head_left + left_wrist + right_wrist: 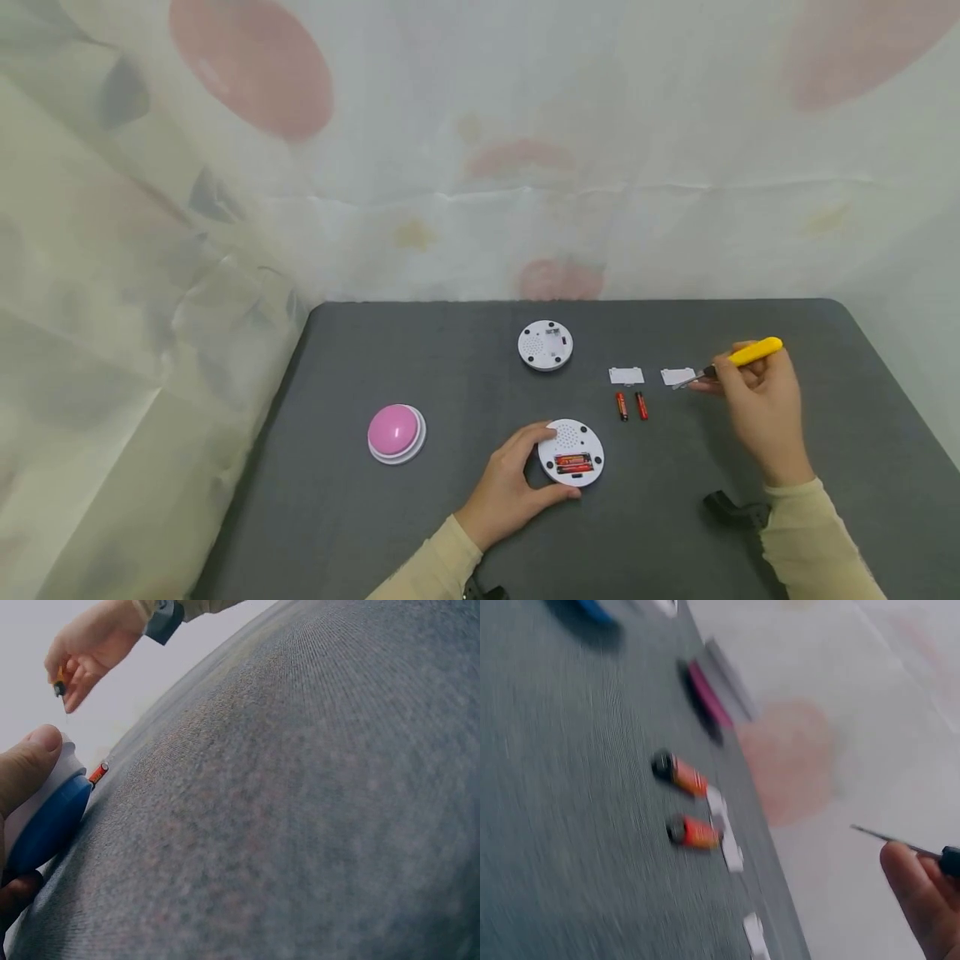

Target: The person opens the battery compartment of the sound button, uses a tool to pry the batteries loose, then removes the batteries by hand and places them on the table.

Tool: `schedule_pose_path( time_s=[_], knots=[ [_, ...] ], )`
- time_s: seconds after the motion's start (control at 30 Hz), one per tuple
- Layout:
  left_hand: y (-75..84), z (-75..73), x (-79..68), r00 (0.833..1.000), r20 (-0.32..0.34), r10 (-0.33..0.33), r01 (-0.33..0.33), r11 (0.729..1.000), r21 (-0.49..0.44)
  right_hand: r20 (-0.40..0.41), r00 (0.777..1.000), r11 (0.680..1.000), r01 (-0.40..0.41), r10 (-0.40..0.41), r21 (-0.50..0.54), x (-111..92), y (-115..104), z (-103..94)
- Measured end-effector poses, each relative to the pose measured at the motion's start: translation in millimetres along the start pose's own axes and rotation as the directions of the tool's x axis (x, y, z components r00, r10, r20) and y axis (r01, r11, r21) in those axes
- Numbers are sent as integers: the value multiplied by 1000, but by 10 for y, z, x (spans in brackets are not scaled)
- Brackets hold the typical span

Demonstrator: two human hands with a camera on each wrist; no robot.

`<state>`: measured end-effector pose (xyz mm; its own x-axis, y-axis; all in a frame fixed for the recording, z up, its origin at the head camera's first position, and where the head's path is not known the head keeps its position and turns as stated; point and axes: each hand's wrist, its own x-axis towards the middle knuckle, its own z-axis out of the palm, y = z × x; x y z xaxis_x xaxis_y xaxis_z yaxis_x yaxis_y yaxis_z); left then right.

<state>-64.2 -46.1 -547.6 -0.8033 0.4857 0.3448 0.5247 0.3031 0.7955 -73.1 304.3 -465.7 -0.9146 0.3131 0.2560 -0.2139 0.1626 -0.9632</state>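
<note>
My left hand [513, 483] grips the rim of an upturned round push button [572, 446], thumb at the near side and fingers at the far side. Its white base faces up, with two red batteries [573, 463] in the uncovered compartment. In the left wrist view its blue dome [49, 825] shows underneath. Farther right, my right hand [765, 408] holds a screwdriver [756, 352] by its yellow handle. Its thin shaft [892, 838] points left, and the tip overlaps a white battery cover [675, 376] in the head view.
Another battery cover [626, 376] lies left of the first, with two loose batteries [622, 406] nearer me. Behind stands a second upturned button [545, 345], magenta-domed [709, 694]. A pink button [392, 429] sits dome-up at left. Patterned curtains [450, 167] border the dark table [337, 525].
</note>
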Motion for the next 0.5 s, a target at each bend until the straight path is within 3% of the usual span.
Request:
schedule_pose_path(
  time_s=[0.07, 0.23, 0.37, 0.5],
  knots=[
    [-4, 6, -4, 1000, -1, 3, -3, 1000, 5, 15, 1000, 998, 8, -9, 67, -43, -39, 62],
    [-16, 16, -7, 1000, -11, 22, -21, 1000, 18, 84, 993, 990, 69, -80, 127, -150, -114, 222],
    [-20, 15, -7, 1000, -13, 15, -15, 1000, 4, 160, 972, 966, 133, -170, 222, -223, -129, 341],
    [-18, 14, -5, 1000, -16, 19, -19, 1000, 10, 231, 952, 956, 141, -203, 258, -339, -83, 463]
  ],
)
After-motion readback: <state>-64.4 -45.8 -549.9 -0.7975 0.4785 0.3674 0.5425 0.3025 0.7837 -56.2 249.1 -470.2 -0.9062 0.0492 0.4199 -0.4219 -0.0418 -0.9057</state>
